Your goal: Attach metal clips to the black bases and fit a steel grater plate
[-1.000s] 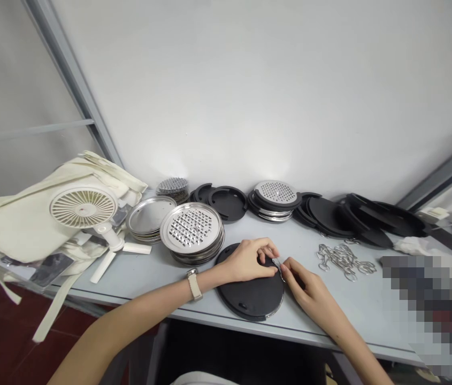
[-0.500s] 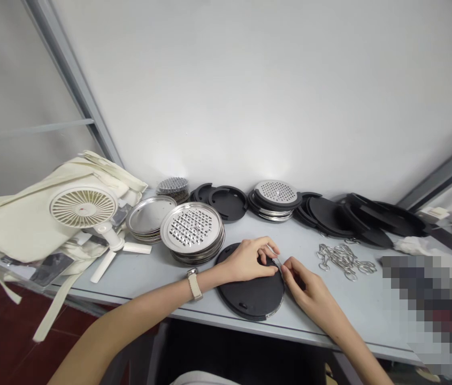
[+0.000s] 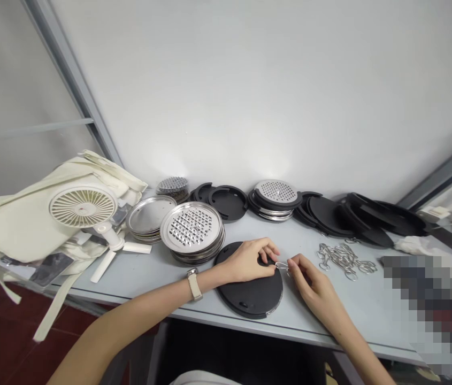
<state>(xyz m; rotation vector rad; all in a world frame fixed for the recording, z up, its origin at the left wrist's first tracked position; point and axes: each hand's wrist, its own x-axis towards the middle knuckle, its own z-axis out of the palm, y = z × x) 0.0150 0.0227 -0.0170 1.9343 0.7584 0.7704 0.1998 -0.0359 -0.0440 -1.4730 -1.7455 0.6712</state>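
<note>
Moved since the earlier frame: the right hand [image 3: 312, 286], drawn slightly away from the left, so that we now see more of the wire loop [image 3: 282, 265] between them.

Right hand: thumb and forefinger pinched on the loop's outer end.

Left hand [image 3: 247, 260]: laid across the black disc [image 3: 255, 293], fingers curled, thumb and forefinger next to the loop's inner end; we cannot tell whether they grip it.

Wire loop: one, at the disc's right-hand edge.

Black disc: one, flat near the front edge of the table [image 3: 370, 315].

Also listed: heap of wire loops [image 3: 345, 260], right of the right hand; stack of grater plates [image 3: 191, 229], just beyond the disc, to its left; plain metal plates [image 3: 150, 215], beside that stack; white fan [image 3: 83, 207], farther left.
</note>
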